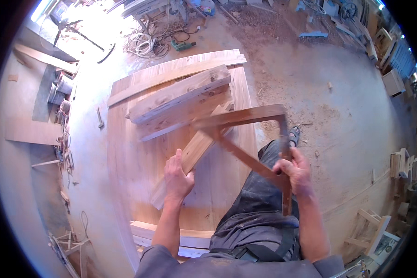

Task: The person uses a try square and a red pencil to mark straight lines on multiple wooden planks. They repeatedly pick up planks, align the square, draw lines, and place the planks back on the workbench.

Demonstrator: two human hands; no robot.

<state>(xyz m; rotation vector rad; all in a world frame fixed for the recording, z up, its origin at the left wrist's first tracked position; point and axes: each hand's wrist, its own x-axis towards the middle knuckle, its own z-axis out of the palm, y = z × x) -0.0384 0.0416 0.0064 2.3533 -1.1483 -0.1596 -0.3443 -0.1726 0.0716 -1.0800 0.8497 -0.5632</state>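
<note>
My left hand [179, 178] is closed on the edge of a narrow wooden board [199, 149], its thumb and fingers on opposite sides. That board lies slantwise over a wide light wooden panel. My right hand [295, 172] grips the upright near end of a brown wooden frame saw [252, 116]. Its frame reaches leftward, and the far end crosses over the narrow board; contact there cannot be made out. Motion smears the saw, so its blade and teeth are not distinct. Beyond the board lies a thick wooden beam [178, 95] on the panel.
The wide panel [125, 157] rests low above the dusty floor, with a long strip along its far edge. A green power drill [183, 45] and coiled white cable [144, 45] lie beyond. A hammer [100, 117] lies left; a small wooden frame [373, 229] stands right.
</note>
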